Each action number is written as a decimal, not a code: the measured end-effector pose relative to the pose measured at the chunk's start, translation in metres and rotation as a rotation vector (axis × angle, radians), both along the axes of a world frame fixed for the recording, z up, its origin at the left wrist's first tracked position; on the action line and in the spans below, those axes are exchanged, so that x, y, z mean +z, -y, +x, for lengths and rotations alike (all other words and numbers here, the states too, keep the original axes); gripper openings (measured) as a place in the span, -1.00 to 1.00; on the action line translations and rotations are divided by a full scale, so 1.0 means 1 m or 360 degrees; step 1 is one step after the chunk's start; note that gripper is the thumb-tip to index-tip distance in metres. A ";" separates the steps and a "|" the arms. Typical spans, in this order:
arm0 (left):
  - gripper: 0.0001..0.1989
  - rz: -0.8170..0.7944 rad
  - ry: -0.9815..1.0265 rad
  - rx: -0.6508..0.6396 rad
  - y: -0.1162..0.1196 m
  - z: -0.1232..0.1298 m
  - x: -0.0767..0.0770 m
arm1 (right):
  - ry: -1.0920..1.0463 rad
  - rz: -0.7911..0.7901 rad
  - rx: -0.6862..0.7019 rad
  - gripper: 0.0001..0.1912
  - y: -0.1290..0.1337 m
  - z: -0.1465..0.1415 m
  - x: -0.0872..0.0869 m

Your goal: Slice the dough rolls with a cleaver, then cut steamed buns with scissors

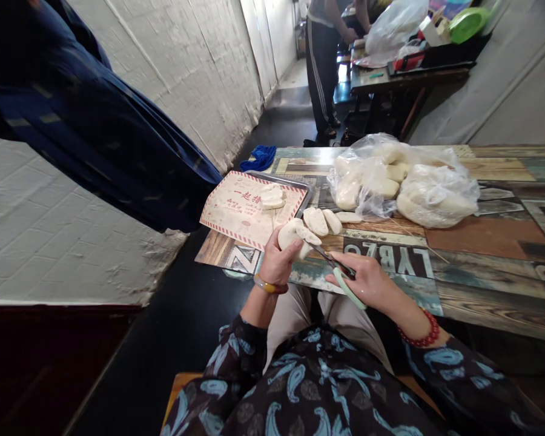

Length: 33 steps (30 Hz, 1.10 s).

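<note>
Left hand (279, 257) grips bun (290, 237) between thumb and fingers; right hand (366, 278) grips scissors (345, 280) at bun.

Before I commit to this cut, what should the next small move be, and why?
Probably a gentle squeeze of the scissors. The right hand has their blades at the white bread-like piece, the left hand grips that piece away from the blades, and the flap beside them seems partly attached.
</note>
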<state>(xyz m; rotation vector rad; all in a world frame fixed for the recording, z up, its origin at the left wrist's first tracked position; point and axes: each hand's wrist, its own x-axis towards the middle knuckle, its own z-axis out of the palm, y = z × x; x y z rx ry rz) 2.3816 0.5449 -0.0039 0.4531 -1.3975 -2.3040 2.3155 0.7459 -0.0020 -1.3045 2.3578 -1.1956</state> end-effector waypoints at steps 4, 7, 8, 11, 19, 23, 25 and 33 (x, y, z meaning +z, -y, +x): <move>-0.43 0.0039 -0.0026 0.0002 0.000 0.002 0.000 | 0.0017 -0.0005 0.0004 -0.57 -0.001 0.002 0.000; -0.41 0.0072 -0.0064 -0.0014 0.000 0.003 0.001 | 0.0050 0.0102 -0.0035 -0.47 -0.002 0.003 0.003; -0.41 0.0092 -0.0073 -0.0025 0.000 0.004 0.001 | 0.0070 0.0134 -0.0039 -0.44 -0.003 0.003 0.004; -0.45 0.0133 -0.0083 -0.0040 -0.001 0.004 0.002 | 0.0119 0.0165 -0.0023 -0.38 -0.004 0.004 0.008; -0.51 -0.0037 -0.0012 0.0003 -0.005 0.005 0.001 | 0.0184 0.0133 -0.0022 -0.33 0.004 0.005 0.011; -0.52 -0.0242 0.0022 0.0110 -0.004 0.006 0.000 | 0.0127 0.0077 -0.0043 -0.35 0.011 0.003 0.008; -0.52 -0.0298 0.0033 0.0113 -0.003 0.007 -0.001 | 0.0107 0.0080 -0.0056 -0.34 0.013 0.002 0.007; -0.52 -0.0295 0.0050 0.0099 0.000 0.006 -0.004 | 0.0067 0.0103 -0.0064 -0.42 0.013 0.001 0.007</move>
